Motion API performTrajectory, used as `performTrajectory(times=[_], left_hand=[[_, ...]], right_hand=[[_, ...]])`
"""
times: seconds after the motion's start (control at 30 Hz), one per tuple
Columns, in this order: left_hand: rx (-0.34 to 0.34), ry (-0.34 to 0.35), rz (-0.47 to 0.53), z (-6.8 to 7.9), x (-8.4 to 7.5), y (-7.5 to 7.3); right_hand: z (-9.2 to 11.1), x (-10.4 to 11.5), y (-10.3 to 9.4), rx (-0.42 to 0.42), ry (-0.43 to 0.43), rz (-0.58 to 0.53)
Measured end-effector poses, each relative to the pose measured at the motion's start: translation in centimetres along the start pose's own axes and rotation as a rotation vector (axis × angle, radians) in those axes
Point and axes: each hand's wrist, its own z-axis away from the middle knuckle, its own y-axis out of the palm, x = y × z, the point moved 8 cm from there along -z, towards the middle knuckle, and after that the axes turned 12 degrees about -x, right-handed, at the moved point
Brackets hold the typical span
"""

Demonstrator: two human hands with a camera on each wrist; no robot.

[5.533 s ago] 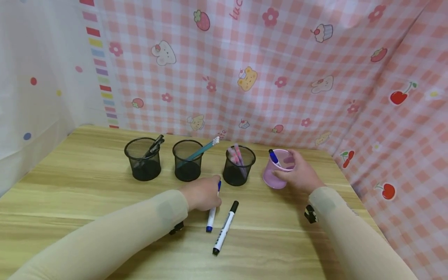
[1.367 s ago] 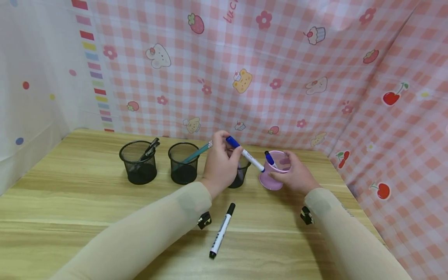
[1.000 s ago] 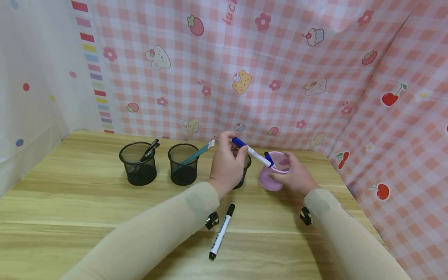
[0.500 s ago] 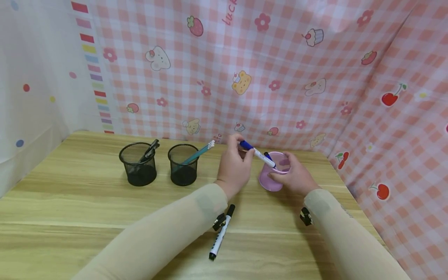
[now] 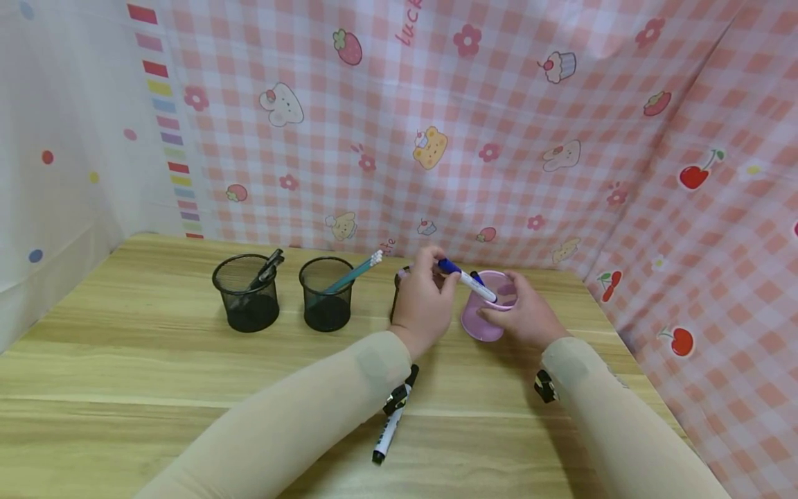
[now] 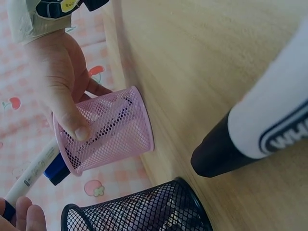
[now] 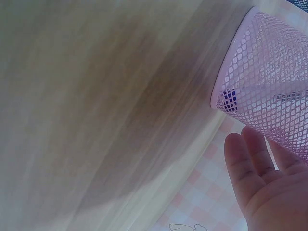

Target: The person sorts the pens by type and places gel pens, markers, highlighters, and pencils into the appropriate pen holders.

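My left hand (image 5: pixel 427 301) pinches a blue-capped whiteboard marker (image 5: pixel 478 285) near its cap. The marker slants down to the right, its lower end inside the mouth of a pink mesh pen cup (image 5: pixel 479 322). Around that cup's rim and side, my right hand (image 5: pixel 530 312) keeps a grip, thumb in front. Another marker stands in the cup; its blue cap (image 6: pixel 57 168) sticks out in the left wrist view. Through the mesh in the right wrist view, a blue end (image 7: pixel 230 101) shows at the bottom. A black-capped marker (image 5: pixel 388 438) lies on the table, partly under my left wrist.
Left of the pink cup stand black mesh cups: one (image 5: pixel 251 312) with black pens, one (image 5: pixel 327 315) with teal pencils, and one (image 5: pixel 399 284) mostly hidden behind my left hand. A checked curtain (image 5: pixel 374 104) hangs behind the wooden table (image 5: pixel 156 374).
My left hand has lifted the blue-capped marker off the table and carried it right, and its lower end has entered the pink cup. My right hand stays on the cup.
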Motion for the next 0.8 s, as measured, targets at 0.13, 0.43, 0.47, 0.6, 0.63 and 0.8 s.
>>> performTrajectory(times=[0.13,0.43,0.47,0.6,0.63,0.8], left_hand=[[0.02,-0.008,-0.013,0.1,0.2,0.3],[0.056,-0.005,-0.013,0.4,0.3,0.7],[0.058,-0.006,-0.016,0.4,0.3,0.7],[0.073,-0.016,-0.037,0.5,0.4,0.9],[0.076,-0.02,-0.04,0.6,0.4,1.0],[0.088,-0.024,-0.051,0.6,0.5,1.2]], right_hand=[[0.1,0.0,0.0,0.002,0.004,-0.002],[0.1,0.2,0.0,0.001,-0.001,0.004],[0.1,0.2,-0.1,-0.001,0.0,0.006],[0.1,0.3,-0.2,-0.011,-0.004,0.025],[0.2,0.3,-0.2,-0.013,-0.005,0.027],[0.2,0.4,-0.2,-0.02,-0.009,0.026]])
